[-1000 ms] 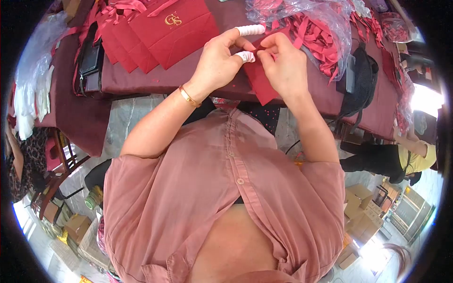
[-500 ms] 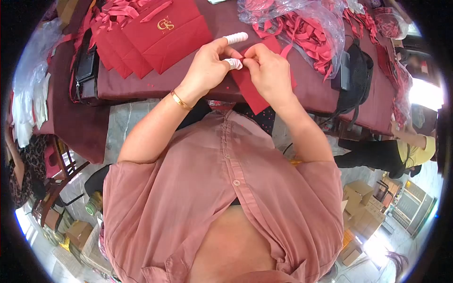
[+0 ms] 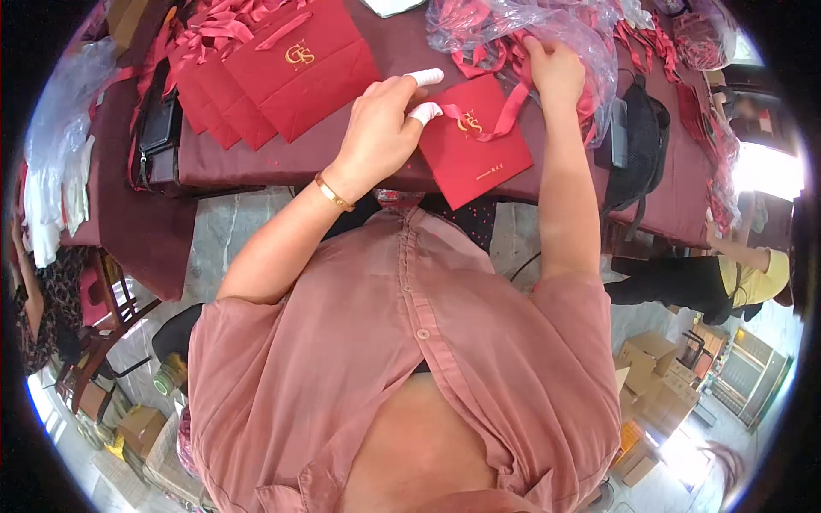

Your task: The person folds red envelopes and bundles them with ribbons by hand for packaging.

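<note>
"While the wrapped thumb of the left hand [image 3: 378, 128] meets the ribbon [image 3: 508, 117], is it gripping?"

"Can't tell. The right hand [image 3: 556, 73] pinches the ribbon by the plastic bag [image 3: 609, 51]; the small red bag [image 3: 479, 162] lies below, on the table [image 3: 359, 162]."

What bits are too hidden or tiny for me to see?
All in the head view:
- Small print on the nearest red bag: too small.
- Left hand: palm turned away.
- Ribbon pile: partly behind right hand.
- Table: far side cut off by top edge.
</note>
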Demonstrator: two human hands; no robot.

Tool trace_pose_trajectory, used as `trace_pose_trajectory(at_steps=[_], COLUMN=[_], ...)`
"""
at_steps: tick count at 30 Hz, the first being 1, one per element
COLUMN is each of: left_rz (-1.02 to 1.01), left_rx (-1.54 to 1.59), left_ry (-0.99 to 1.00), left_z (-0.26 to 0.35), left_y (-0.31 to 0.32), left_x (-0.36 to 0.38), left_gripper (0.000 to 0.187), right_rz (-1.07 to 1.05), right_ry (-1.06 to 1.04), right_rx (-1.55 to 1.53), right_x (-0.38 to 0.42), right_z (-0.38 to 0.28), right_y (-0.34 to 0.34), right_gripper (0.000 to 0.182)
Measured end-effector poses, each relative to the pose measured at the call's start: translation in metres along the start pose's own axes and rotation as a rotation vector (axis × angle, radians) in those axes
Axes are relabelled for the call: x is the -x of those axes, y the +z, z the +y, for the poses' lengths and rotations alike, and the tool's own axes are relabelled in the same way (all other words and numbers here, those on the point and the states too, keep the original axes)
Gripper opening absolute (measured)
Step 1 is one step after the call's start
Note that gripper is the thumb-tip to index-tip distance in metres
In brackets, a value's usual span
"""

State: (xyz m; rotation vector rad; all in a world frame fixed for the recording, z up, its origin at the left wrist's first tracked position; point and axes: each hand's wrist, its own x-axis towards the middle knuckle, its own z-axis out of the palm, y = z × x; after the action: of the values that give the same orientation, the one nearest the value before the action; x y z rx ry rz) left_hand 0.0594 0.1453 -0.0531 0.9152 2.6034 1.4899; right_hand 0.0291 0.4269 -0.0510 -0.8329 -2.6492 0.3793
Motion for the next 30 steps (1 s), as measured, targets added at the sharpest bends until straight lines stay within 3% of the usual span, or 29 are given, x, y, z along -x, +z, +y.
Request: trace_pose_trajectory(at_steps=[3,7,9,16,18,23,25,30], left_rz=[-0.01,-0.031,-0.042,-0.135,-0.136,-0.153,-0.212,-0.246], left_rx=[0.071,0.08,0.056,0.094,0.133,0.272,0.344,0.454], left_ry=[-0.008,0.012,0.005,-0.082,-0.094,-0.128,-0.158,-0.194], left_z=[0.001,0.001,-0.002,-0.008,-0.003,0.009,0.012,0.006], left_y=[0.003,0.008,0.014,0.038,0.037,0.03,0.026,0.029], left_x=[-0.006,-0.019,-0.027,-0.045,-0.045,-0.042,-0.042,-0.04], left_gripper=[0.035,0.034,0.035,0.047,0.05,0.06,0.065,0.068], right_rz=[0.145,0.076,-0.188,-0.495,-0.328,-0.245,-0.123,-0.031], right_ry=[-0.111,-0.019,0.139,0.085,-0.15,-0.279,-0.438,-0.48], right_rx=[-0.203,-0.398,-1.097,-0.873,-0.723,-0.491,-0.405,-0.295], right_x=[-0.003,0.012,0.033,0.085,0.092,0.102,0.102,0.105], right_z=[0.016,0.021,0.023,-0.001,-0.005,-0.021,-0.02,-0.019], right_y=[0.006,-0.006,-0.014,-0.04,-0.031,-0.037,-0.032,-0.028], right_gripper=[0.037,0.025,0.02,0.014,0.011,0.012,0.012,0.012])
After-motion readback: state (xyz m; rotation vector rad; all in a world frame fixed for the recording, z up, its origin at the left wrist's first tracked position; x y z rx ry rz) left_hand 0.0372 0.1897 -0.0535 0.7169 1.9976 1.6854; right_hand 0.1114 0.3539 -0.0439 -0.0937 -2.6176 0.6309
